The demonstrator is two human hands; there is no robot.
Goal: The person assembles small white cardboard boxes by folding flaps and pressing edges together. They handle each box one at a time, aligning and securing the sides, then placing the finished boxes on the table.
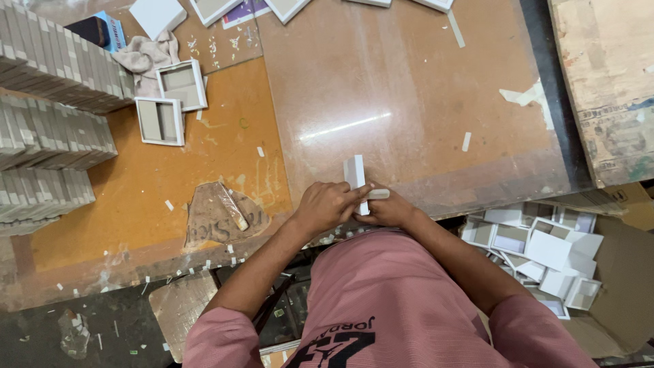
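Fingers (pixel 355 194) of left hand (pixel 327 206) and right hand (pixel 390 211) pinched on small white folded card strip (pixel 355 174); strip upright, long axis toward 12 o'clock, left hand nearer; glossy brown tabletop (pixel 409 82) beneath.

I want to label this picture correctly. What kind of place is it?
Probably a small workshop where white cardboard boxes are made by hand. Long rows of stacked box parts lie on the worn worktable, finished boxes are piled in a carton, and both hands hold a white box piece.
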